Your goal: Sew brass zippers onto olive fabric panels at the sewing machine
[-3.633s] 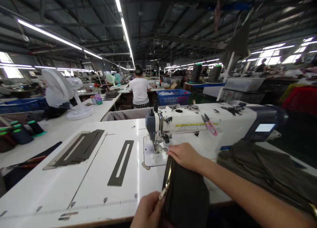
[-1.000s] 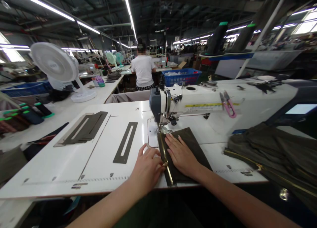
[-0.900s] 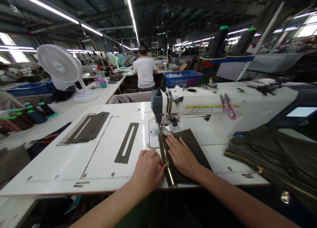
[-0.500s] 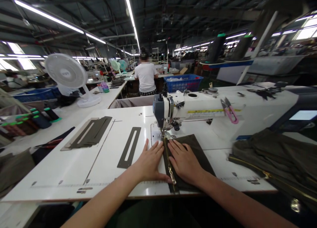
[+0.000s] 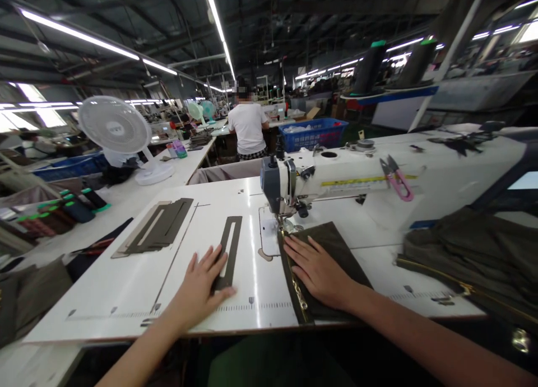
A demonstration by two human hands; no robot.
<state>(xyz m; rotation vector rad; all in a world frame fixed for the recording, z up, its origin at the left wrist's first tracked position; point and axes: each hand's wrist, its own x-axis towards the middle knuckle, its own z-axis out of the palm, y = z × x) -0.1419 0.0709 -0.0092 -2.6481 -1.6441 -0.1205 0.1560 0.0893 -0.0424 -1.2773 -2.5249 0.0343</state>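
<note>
The right hand point(image 5: 320, 271) lies flat, fingers spread, on the dark olive fabric panel with a brass zipper point(image 5: 325, 264), which sits at the near edge of the white surface point(image 5: 126, 286) with its far end tucked under the presser foot of the white industrial sewing machine point(image 5: 336, 180). The left hand point(image 5: 200, 289) is well apart from it, open and palm down, fingertips touching the long dark grey slotted strip point(image 5: 229, 251) lying on the surface left of the needle plate. The risks, as I judge them: with only one hand pressing, the panel could swing or creep and throw the seam off the zipper tape; those right fingertips rest close to the needle, so any slip forward could catch them; and the zipper's loose near end hangs at the surface's near edge, where its weight could drag the piece. The heap of olive fabric point(image 5: 474, 258) at the right edge could slide too. Writing: a yellow ruled strip point(image 5: 361, 180) runs along the machine arm beside pink thread snips point(image 5: 399, 180), but its marks are too small to read, and no brand is legible.
</note>
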